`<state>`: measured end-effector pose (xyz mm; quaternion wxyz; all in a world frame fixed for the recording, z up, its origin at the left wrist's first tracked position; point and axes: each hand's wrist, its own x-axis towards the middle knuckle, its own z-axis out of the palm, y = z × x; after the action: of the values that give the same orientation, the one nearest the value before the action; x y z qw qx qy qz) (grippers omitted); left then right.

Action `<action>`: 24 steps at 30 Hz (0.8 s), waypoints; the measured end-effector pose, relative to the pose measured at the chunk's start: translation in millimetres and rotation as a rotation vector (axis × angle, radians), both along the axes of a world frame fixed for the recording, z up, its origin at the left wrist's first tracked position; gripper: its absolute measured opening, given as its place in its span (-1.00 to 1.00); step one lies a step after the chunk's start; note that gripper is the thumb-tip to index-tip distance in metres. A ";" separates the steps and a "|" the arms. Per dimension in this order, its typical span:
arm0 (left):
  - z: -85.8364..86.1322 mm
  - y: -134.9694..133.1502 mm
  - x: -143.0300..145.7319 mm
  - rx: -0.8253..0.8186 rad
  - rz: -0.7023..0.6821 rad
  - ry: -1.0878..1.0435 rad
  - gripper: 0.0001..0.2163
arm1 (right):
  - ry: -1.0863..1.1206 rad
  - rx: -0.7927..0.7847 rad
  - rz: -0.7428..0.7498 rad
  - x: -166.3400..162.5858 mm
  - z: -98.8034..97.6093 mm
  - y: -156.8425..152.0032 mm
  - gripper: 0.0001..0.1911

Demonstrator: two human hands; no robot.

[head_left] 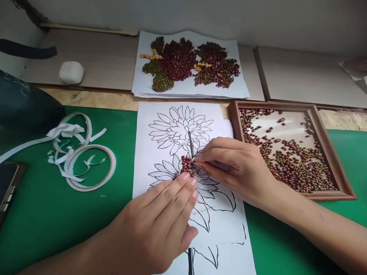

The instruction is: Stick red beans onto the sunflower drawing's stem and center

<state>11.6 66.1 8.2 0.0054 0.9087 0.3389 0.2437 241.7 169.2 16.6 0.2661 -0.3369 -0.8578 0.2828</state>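
A white sheet with a black line drawing of flowers (183,130) lies on the green mat. A small cluster of red beans (187,165) fills the centre of the lower flower. My left hand (160,217) rests flat on the sheet, fingers stretched out, fingertips just below the beans. My right hand (232,164) comes in from the right with its fingers pinched together at the right edge of the bean cluster; what they hold is too small to make out.
A wooden frame tray (329,152) holding loose red and green beans sits at the right. A finished bean picture (189,65) lies behind. Curled tape strips (83,160) lie on the green mat (57,214) at left; a white case (71,71) lies further back.
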 end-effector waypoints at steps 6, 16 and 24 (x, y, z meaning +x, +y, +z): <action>-1.8 3.8 0.8 0.018 -0.006 -0.010 -0.61 | -0.007 0.000 0.046 0.7 -1.2 0.3 -0.85; -1.5 8.9 -0.3 0.014 0.017 -0.025 -0.64 | -0.026 0.024 0.037 0.3 -2.3 1.0 -0.88; 2.9 8.8 0.1 -0.024 0.028 -0.050 -0.64 | -0.016 0.039 0.027 0.4 -3.1 0.9 -0.87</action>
<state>11.7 74.9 11.1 0.0215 0.8973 0.3544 0.2622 242.1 170.1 13.5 0.2618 -0.3224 -0.8698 0.2666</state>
